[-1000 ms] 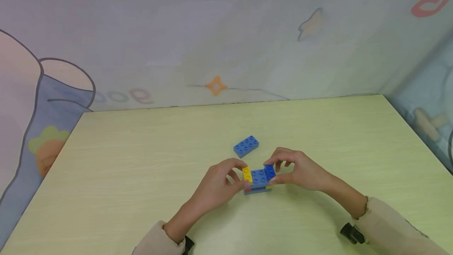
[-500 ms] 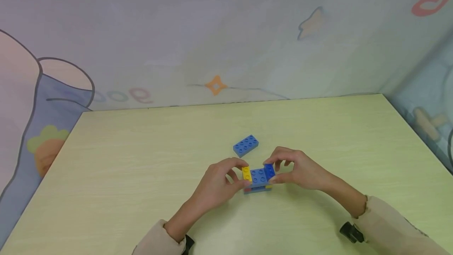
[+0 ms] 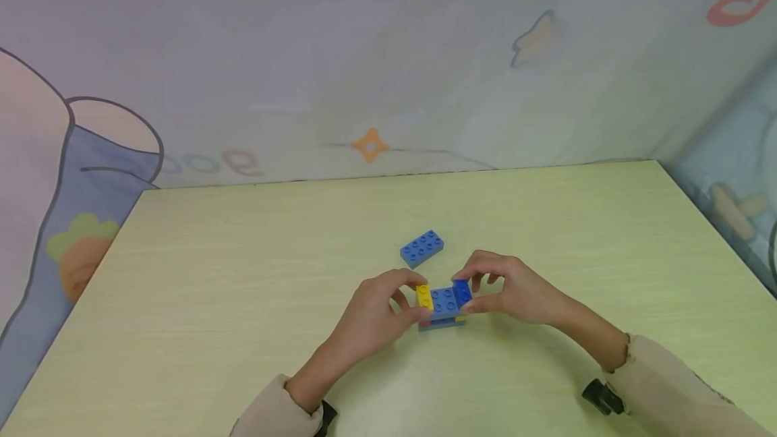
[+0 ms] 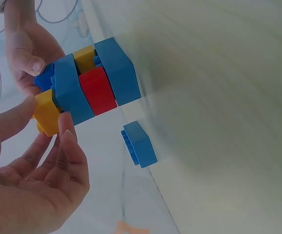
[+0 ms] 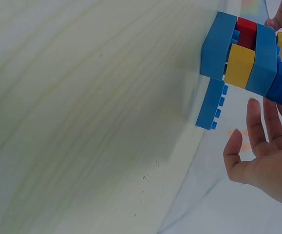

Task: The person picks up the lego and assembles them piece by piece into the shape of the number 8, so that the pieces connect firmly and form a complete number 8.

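A stack of toy building bricks stands on the table between both hands. Its base is a long blue brick [image 4: 117, 70], with a red brick [image 4: 98, 90] and a yellow brick [image 5: 239, 67] side by side above, then another long blue brick [image 3: 444, 303]. On the top layer, my left hand [image 3: 381, 309] pinches the small yellow brick [image 3: 424, 297] at the left end between thumb and fingers. My right hand [image 3: 516, 290] pinches the dark blue brick [image 3: 462, 293] at the right end. Studs of the upper long brick show in the gap between these two.
A loose long blue brick [image 3: 421, 249] lies studs up on the table [image 3: 273, 255], just behind the stack. A printed cloth [image 3: 291, 73] hangs along the table's far edge. Black wrist devices [image 3: 603, 397] sit under the sleeves.
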### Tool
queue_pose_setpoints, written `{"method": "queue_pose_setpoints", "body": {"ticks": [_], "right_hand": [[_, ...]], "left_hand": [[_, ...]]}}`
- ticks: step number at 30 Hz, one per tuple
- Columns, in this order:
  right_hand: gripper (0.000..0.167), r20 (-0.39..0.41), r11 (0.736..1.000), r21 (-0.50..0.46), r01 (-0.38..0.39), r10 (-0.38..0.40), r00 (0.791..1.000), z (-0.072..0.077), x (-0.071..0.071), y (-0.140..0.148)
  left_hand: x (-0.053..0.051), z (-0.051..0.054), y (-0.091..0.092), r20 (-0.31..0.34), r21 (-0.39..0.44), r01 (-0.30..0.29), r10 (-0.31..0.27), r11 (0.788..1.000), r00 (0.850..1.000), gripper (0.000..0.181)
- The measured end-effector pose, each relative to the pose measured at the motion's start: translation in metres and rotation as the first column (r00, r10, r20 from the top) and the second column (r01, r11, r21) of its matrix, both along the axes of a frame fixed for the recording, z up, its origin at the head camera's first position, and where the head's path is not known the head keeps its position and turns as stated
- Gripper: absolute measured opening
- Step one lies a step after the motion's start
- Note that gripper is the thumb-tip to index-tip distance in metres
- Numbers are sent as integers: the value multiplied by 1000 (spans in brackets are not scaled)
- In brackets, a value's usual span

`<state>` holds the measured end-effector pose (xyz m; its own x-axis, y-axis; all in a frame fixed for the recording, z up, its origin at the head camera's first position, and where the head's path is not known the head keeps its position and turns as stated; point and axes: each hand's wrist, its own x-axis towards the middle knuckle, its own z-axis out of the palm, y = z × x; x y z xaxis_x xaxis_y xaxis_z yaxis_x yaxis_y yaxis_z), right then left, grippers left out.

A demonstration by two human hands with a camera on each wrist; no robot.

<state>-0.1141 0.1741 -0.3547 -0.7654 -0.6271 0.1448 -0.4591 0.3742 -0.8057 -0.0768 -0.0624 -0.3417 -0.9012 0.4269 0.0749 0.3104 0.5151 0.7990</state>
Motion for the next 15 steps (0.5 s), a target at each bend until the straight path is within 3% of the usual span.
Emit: {"method": "queue_pose_setpoints", "body": {"ticks": [15], "right_hand": [[34,-4,1000,-14,-3,3,1000,-1,0,0]], "left_hand": [[-1,-2,-1,-14,5,-2,2,1000,1000,30]]}}
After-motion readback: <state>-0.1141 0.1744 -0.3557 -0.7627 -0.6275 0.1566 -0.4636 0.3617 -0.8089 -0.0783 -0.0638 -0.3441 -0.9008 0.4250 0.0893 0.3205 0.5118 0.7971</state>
